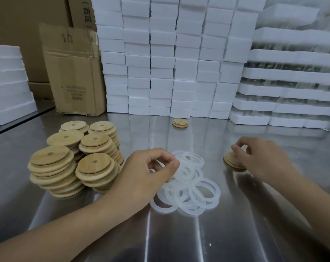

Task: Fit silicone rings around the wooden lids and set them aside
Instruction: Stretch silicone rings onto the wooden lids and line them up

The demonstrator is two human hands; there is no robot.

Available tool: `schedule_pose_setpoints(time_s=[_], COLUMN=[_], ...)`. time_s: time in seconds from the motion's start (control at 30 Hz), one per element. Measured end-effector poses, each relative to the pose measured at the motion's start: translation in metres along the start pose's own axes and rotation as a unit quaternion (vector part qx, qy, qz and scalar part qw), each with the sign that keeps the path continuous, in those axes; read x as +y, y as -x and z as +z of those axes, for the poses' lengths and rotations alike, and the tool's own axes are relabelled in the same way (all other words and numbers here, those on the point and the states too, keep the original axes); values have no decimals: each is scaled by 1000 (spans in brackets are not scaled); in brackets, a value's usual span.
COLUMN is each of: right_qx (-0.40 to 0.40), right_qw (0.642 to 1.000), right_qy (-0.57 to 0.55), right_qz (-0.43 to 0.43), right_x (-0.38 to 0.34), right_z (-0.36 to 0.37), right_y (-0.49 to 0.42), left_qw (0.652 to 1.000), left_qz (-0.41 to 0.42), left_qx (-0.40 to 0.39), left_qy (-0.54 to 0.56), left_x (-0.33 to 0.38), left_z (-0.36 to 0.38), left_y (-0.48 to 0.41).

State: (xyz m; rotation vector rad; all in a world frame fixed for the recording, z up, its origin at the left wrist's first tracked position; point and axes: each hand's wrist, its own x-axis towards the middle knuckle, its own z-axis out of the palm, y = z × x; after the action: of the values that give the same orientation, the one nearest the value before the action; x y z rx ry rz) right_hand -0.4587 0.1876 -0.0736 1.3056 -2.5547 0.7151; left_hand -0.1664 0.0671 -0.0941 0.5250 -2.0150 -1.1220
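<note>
Several stacks of round wooden lids [73, 159] with centre holes stand on the steel table at the left. A heap of translucent white silicone rings [190, 190] lies in the middle. My left hand [147, 173] hovers over the heap's left side and pinches one ring between thumb and fingers. My right hand [258, 157] is at the right, its curled fingers holding a wooden lid [231, 161] that lies on the table. A single lid [180, 123] lies farther back near the foam blocks.
The steel table [198, 233] stretches toward me. A wall of white foam blocks [170, 63] closes the back, foam trays [293, 91] rise at the right, and a cardboard box [73, 72] stands at the back left.
</note>
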Motion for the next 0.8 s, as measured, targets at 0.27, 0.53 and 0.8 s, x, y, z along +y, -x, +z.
schedule_pose_setpoints(time_s=[0.27,0.53,0.8], right_qx=[-33,-67,-64], right_qw=[995,995,991], right_qy=[55,35,-58], right_qz=[-72,-68,-106], right_x=[-18,-24,-37], right_z=[2,6,11], right_y=[13,18,23], left_qw=[1000,986,883], left_qz=[10,99,286], left_qx=[-6,-33,-83], left_qy=[-15,-128,-364], left_x=[0,4,18], left_z=[0,4,10], left_y=[2,10,25])
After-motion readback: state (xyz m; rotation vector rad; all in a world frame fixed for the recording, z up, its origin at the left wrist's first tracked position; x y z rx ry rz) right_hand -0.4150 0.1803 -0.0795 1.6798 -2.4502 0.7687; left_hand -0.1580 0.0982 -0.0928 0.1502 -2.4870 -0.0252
